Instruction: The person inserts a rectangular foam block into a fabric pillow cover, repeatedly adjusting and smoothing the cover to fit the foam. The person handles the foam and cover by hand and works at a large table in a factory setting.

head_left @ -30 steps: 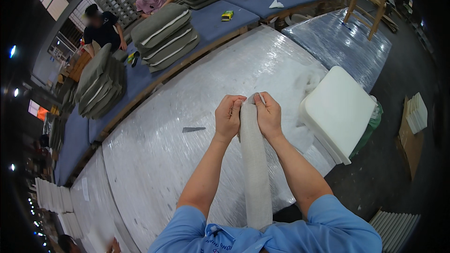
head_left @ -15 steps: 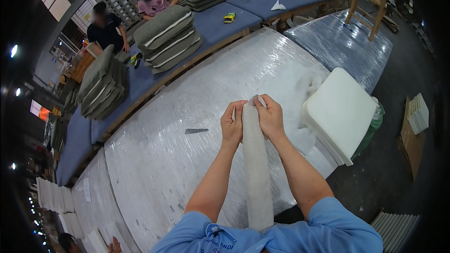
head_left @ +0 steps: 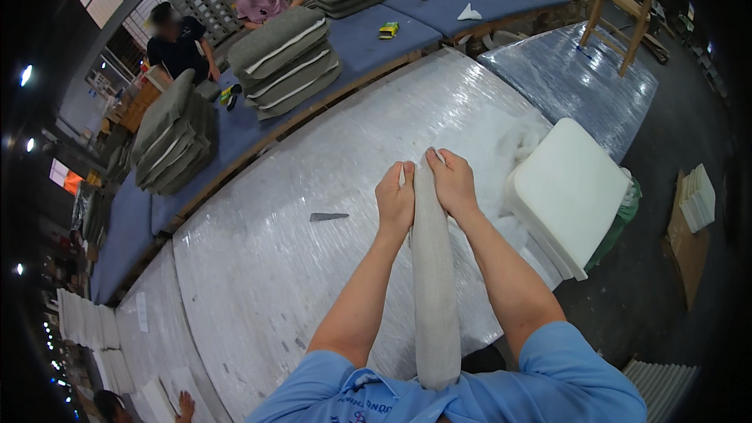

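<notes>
A light grey fabric cushion [head_left: 435, 290] stands edge-on in front of me, its near end against my blue shirt. My left hand [head_left: 395, 200] grips its far end from the left, and my right hand [head_left: 454, 186] grips the same end from the right. Both thumbs lie along the top of that end. The fingers beneath are partly hidden. Left of my hands, a small dark grey wedge-shaped piece [head_left: 328, 217] lies on the plastic-wrapped tabletop [head_left: 274, 266].
White foam pads [head_left: 568, 188] are stacked at right beside loose white stuffing [head_left: 501, 141]. Beyond, a blue table [head_left: 360, 31] carries stacks of grey cushions [head_left: 286, 63]; two people [head_left: 176, 47] stand behind it. A wooden frame [head_left: 619, 12] stands far right. Another person's hand [head_left: 186, 406] shows lower left.
The loose fabric flap at the cushion's far end no longer shows between my fingers. My hands have shifted slightly, and the cushion's edge looks smoother and fuller.
</notes>
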`<state>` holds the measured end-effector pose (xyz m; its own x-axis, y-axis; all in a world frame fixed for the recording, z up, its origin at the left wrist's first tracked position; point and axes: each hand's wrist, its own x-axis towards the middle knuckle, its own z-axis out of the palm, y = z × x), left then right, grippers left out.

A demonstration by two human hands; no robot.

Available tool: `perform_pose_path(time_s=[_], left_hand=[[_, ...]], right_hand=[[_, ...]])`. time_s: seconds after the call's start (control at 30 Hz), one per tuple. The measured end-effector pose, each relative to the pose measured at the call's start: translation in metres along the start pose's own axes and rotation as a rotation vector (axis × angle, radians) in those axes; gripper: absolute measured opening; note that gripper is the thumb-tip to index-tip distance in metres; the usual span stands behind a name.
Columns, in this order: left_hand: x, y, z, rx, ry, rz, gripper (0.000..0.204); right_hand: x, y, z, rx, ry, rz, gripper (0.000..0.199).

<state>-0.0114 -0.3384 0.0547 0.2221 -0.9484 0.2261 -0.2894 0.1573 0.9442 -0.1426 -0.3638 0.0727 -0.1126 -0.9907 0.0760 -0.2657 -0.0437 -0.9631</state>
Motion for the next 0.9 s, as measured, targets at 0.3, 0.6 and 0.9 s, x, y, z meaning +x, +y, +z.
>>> perform_pose_path(time_s=[0.3,0.6,0.9], left_hand=[[0.003,0.001,-0.01,-0.247,-0.173,-0.212,0.049],[-0.005,0.025,-0.009,-0.373,-0.218,-0.237,0.052],[-0.099,0.063,-0.018,-0.507,-0.131,-0.276,0.074]], right_hand=[[0.005,0.017,0.005,0.152,-0.016,0.054,0.045],[0.005,0.013,0.011,0.075,0.088,-0.055,0.035],[-0.098,-0.014,-0.025,0.483,-0.048,0.099,0.07]])
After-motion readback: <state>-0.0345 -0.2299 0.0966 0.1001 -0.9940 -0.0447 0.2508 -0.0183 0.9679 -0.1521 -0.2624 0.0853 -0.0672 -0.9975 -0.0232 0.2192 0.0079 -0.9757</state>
